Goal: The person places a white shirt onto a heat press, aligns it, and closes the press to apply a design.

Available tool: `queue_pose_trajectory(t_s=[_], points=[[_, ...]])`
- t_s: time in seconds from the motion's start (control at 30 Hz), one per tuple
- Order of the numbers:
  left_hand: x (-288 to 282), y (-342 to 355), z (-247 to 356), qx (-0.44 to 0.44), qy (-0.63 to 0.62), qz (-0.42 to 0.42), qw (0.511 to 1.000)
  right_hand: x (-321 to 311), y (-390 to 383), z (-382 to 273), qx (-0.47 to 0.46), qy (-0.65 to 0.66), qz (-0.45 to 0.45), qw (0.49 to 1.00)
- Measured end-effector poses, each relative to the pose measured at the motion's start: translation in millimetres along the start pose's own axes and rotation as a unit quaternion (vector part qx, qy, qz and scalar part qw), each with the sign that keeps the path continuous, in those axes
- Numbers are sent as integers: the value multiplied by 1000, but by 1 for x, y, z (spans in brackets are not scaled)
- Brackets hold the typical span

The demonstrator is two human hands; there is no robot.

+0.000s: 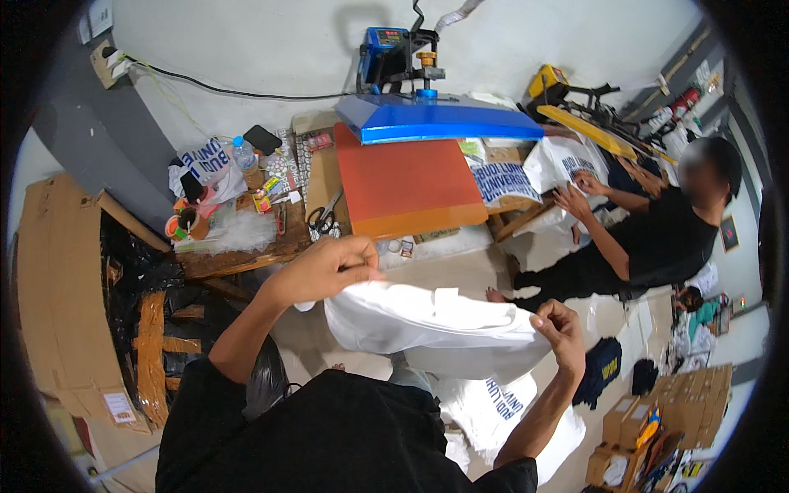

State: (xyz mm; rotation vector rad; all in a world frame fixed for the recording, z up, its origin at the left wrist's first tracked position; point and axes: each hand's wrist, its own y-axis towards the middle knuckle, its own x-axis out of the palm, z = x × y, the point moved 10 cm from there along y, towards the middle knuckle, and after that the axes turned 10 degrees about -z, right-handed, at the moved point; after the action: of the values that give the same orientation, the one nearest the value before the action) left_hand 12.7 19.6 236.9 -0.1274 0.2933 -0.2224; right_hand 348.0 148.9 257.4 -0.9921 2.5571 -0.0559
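A white shirt (411, 324), folded over and hanging down, is stretched between my two hands in front of me. My left hand (329, 269) pinches its upper left end with the fingers pressed together. At the other end, my right hand (562, 335) grips the edge between thumb and fingers. Just beyond the shirt is a heat press with a raised blue upper plate (444, 122) and a flat reddish-orange pad (411, 185). The pad has nothing lying on it.
Scissors (325, 215), a water bottle (244, 156) and a phone (263, 140) lie on the wooden table to the left. A co-worker in black (657, 238) handles white printed cloth (567, 164) at a yellow press (588, 129). White printed shirts (493, 411) are piled below; a large cardboard box (62, 287) stands left.
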Motion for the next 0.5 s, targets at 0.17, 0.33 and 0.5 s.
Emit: queue_pose_trajectory(t_s=[0.17,0.33,0.5], points=[[-10,21,23,24,-32,-10,999,-49,73,15,-53,16,-66,996],[-26,49,25,-50,-7,156,986,-84,144,25,-47,37,-153,987],[-21,66,12,-61,-64,256,963,-127,208,60,-67,-51,-172,981]])
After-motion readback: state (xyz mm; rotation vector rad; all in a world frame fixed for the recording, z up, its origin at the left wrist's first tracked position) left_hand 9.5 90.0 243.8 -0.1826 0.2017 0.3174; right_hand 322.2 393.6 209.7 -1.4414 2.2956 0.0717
